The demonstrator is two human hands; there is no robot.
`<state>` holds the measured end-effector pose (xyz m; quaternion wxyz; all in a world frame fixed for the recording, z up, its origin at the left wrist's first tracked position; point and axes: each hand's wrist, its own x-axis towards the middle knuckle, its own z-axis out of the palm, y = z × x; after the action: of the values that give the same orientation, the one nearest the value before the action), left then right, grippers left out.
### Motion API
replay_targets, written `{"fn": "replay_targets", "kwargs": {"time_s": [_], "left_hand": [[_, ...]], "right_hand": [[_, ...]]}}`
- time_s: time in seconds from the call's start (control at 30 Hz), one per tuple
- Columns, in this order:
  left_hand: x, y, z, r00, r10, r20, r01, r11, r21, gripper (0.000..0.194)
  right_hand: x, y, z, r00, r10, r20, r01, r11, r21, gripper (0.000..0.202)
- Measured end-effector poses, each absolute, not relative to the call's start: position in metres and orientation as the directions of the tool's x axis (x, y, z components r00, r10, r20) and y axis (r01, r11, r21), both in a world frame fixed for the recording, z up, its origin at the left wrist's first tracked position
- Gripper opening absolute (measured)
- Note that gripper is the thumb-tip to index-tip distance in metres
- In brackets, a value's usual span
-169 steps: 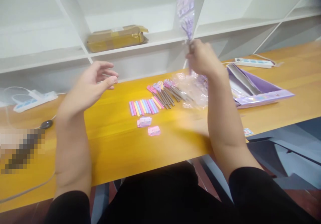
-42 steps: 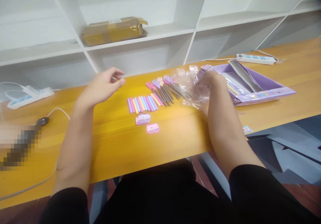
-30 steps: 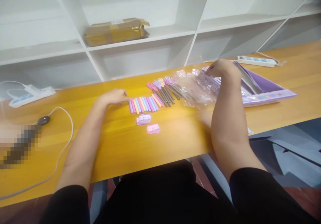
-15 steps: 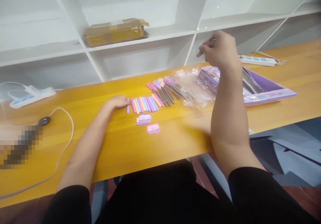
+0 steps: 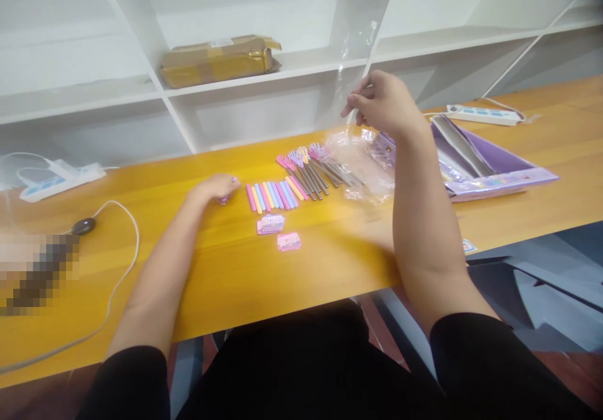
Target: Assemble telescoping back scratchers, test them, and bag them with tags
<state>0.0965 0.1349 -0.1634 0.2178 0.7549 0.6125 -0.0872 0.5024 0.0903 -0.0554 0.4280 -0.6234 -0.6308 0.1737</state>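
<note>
On the table, my left hand [image 5: 220, 188] is closed on a small purple stick [image 5: 225, 199], just left of a row of pink, yellow, blue and purple sticks [image 5: 272, 195]. My right hand [image 5: 380, 101] is raised above the table with its fingers pinched on a clear plastic strip [image 5: 345, 62], which is faint and see-through. Below it lies a crumpled clear wrapper [image 5: 360, 162]. Pens with colourful hand-shaped tops [image 5: 306, 166] are fanned out between the sticks and the wrapper. Small printed cards [image 5: 270, 223] and a pink card [image 5: 289, 242] lie in front of the sticks.
A purple open box [image 5: 504, 181] stands at the right, with a white power strip [image 5: 485, 115] behind it. Another power strip [image 5: 63, 183] and a cable with a dark switch [image 5: 83, 226] are at the left. A taped package [image 5: 219, 62] sits on the shelf [image 5: 301, 68].
My left hand has lifted the purple stick from the end of the row and moved slightly left. My right hand has moved left and a little lower; the plastic strip now shows.
</note>
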Motion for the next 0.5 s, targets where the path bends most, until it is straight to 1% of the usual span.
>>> {"fn": "replay_targets", "kwargs": {"time_s": [0.1, 0.17, 0.23, 0.3, 0.33, 0.4, 0.5], "left_hand": [[0.1, 0.129, -0.15, 0.259, 0.917, -0.304, 0.945, -0.175, 0.276, 0.053], [0.104, 0.124, -0.14, 0.276, 0.932, -0.236, 0.935, -0.204, 0.29, 0.055], [0.108, 0.12, -0.133, 0.28, 0.945, -0.169, 0.935, -0.228, 0.271, 0.052], [0.11, 0.118, -0.13, 0.264, 0.955, -0.133, 0.946, -0.229, 0.232, 0.045], [0.11, 0.118, -0.131, 0.249, 0.959, -0.138, 0.953, -0.217, 0.21, 0.041], [0.109, 0.121, -0.138, 0.213, 0.956, -0.2, 0.969, -0.182, 0.165, 0.034], [0.105, 0.126, -0.151, 0.16, 0.924, -0.347, 0.986, -0.13, 0.108, 0.033]], "right_hand": [[0.496, 0.092, -0.057, 0.092, 0.943, 0.319, 0.599, 0.203, -0.774, 0.028], [0.494, 0.092, -0.058, 0.076, 0.944, 0.322, 0.616, 0.209, -0.759, 0.027], [0.493, 0.091, -0.058, 0.08, 0.941, 0.328, 0.661, 0.196, -0.724, 0.026], [0.494, 0.09, -0.057, 0.089, 0.943, 0.321, 0.72, 0.162, -0.675, 0.024], [0.496, 0.09, -0.057, 0.095, 0.947, 0.307, 0.75, 0.135, -0.648, 0.023], [0.502, 0.093, -0.058, 0.108, 0.958, 0.267, 0.818, 0.067, -0.572, 0.022], [0.521, 0.105, -0.066, 0.129, 0.975, 0.182, 0.935, -0.059, -0.348, 0.018]]}}
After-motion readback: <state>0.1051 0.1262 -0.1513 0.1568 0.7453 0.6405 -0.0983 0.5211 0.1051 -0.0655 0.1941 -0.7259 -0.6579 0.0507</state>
